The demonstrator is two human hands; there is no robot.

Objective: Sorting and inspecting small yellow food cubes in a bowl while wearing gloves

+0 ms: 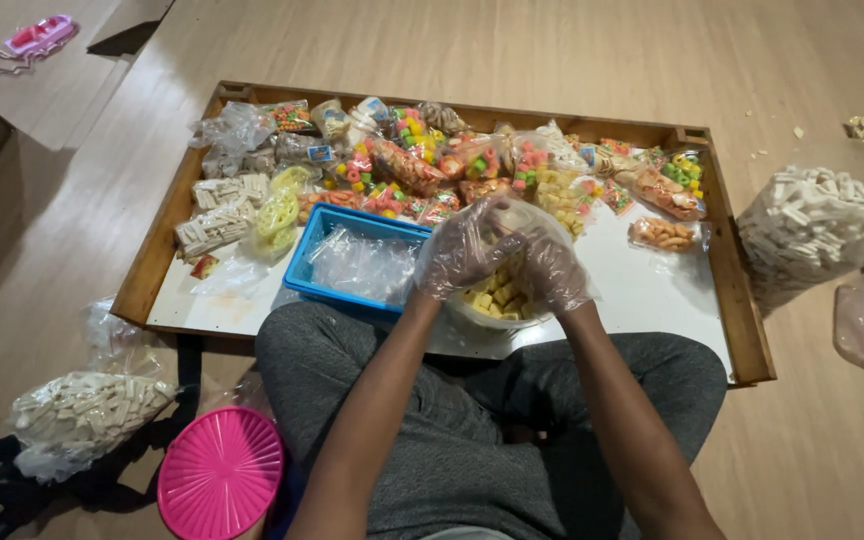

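Clear plastic gloves cover both hands, and we record them meeting over a clear bag of yellow snack pieces point(495, 296) at the near edge of the tabletop point(642, 290), just above the person's grey-trousered knees. We see the left hand point(462, 248) curled over the bag's top, fingers pressed together on the gathered plastic; the right hand point(550, 268) sits touching it, fingers likewise closed on the same bag mouth. We cannot tell exactly how the fingertips pinch, as glove and bag film blur together. Left of the bag, touching or nearly touching it, stands a blue plastic tray point(312, 262) holding empty clear bags. Beyond the bag, across the far half of the tabletop, lies a heap of filled snack packets point(422, 165), coloured rings, orange curls and pale sticks among them. One small packet of orange pieces point(662, 234) lies apart, to the right of the bag. A wooden rim point(742, 300) frames the white surface. On the floor, left of the bag and nearer us, we note a pink round lid point(220, 472) and a large sack of white sticks point(82, 410); another such sack point(812, 222) stands right of the tabletop.
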